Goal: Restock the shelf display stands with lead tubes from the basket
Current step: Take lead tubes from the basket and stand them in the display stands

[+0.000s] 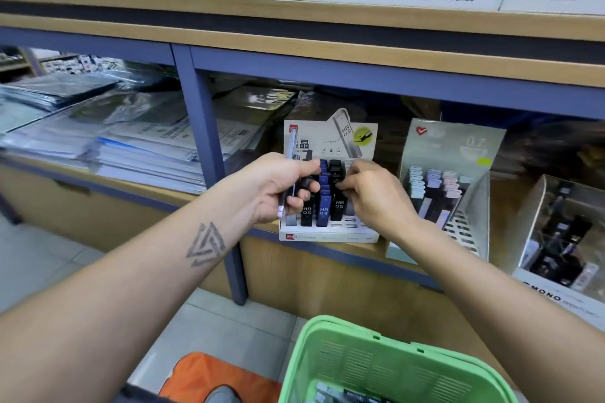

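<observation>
A white cardboard display stand (328, 235) marked HB 0.5 sits on the shelf edge, holding rows of black and blue lead tubes (324, 206). My left hand (278, 186) grips a few lead tubes, one pale lilac and one black, just left of the stand. My right hand (370, 195) pinches the top of a black tube (339, 203) standing in the stand. A green plastic basket (386, 360) is below at the bottom, with several tubes lying in it.
A second stand (451, 193) marked 0.7 with pale tubes stands to the right, then a clear MONO box (563, 239). Stacked plastic folders (108, 141) fill the left shelf bay behind a blue post (209, 154). An orange thing (209, 376) lies on the floor tiles.
</observation>
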The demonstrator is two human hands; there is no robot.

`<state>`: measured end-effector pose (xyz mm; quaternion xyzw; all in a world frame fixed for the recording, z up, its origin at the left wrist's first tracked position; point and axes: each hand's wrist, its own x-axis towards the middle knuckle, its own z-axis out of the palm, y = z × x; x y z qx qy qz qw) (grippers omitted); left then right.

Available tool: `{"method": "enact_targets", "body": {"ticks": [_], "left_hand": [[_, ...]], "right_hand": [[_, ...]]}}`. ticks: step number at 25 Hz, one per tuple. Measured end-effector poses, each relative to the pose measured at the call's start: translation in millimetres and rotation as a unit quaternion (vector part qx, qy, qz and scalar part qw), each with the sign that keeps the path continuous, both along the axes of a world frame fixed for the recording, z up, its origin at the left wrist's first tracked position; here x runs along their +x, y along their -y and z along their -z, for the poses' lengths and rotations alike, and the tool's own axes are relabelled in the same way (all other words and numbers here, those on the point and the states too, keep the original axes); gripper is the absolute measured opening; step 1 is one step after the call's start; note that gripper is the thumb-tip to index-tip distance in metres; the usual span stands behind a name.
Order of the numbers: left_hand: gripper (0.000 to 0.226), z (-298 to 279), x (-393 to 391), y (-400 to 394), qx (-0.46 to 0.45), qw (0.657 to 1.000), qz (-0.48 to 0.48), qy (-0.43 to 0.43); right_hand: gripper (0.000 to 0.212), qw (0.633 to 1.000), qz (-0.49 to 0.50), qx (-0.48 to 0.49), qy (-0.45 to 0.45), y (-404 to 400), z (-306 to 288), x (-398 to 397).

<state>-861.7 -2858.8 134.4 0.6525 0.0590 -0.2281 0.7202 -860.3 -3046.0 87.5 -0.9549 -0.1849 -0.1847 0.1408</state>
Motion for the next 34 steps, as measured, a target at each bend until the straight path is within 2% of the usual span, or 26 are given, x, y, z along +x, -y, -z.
{"method": "enact_targets", "body": {"ticks": [2,3,4,5,6,7,8,12,16,19,21,24,28,32,34], "left_hand": [[0.017,0.0,-0.7,1.0,0.004,1.000,0.008,0.002],[0.019,-0.1,-2.0,2.1,0.006,1.000,0.018,0.002],[0.022,0.1,-3.5,3.5,0.008,0.999,0.034,0.003],[0.026,0.0,-5.5,4.7,0.008,0.998,0.054,0.006],[0.028,0.2,-8.0,5.9,0.008,0.997,0.077,0.009],[0.029,0.3,-10.7,7.9,0.006,0.995,0.104,0.010],[0.028,0.3,-13.9,9.7,0.001,0.991,0.132,0.010],[0.024,-0.9,-24.2,19.8,-0.021,0.980,0.198,-0.010],[0.027,4.5,-20.7,26.0,-0.026,0.985,0.164,-0.047],[0.009,8.8,-18.7,28.8,-0.017,0.993,0.116,-0.003],[0.008,11.0,-19.1,32.8,0.011,0.994,0.092,0.053],[0.011,11.6,-20.3,39.8,0.027,0.991,0.072,0.109],[0.013,9.8,-20.6,49.7,0.001,0.991,0.055,0.125],[0.006,8.8,-22.6,68.2,-0.004,0.985,0.082,0.154],[0.007,7.2,-25.3,80.2,0.007,0.981,0.098,0.166]], "right_hand": [[0.035,0.999,0.011,-0.044,-0.003,0.0,0.1,0.5],[0.039,0.999,0.015,-0.035,-0.011,0.8,-2.1,-0.8],[0.040,0.999,0.018,0.024,-0.030,2.7,-6.9,-3.1],[0.039,0.987,0.018,0.142,-0.070,5.5,-15.0,-7.3],[0.034,0.950,0.003,0.284,-0.132,8.6,-23.5,-12.9],[0.029,0.896,-0.017,0.399,-0.194,12.2,-31.7,-19.8],[0.025,0.857,-0.037,0.457,-0.236,15.0,-38.3,-26.4],[0.016,0.846,-0.036,0.479,-0.233,27.6,-45.2,-43.8],[0.015,0.827,-0.023,0.513,-0.231,49.1,-44.0,-54.0],[0.022,0.823,-0.044,0.505,-0.258,60.2,-41.4,-59.8],[0.023,0.816,-0.048,0.508,-0.272,65.2,-40.6,-62.2],[0.017,0.843,-0.040,0.477,-0.244,69.7,-41.6,-64.8],[0.020,0.862,-0.021,0.452,-0.229,77.9,-40.2,-66.6],[0.018,0.899,-0.014,0.383,-0.214,87.0,-42.0,-75.9],[0.025,0.909,-0.014,0.365,-0.201,90.9,-43.6,-80.4]]}}
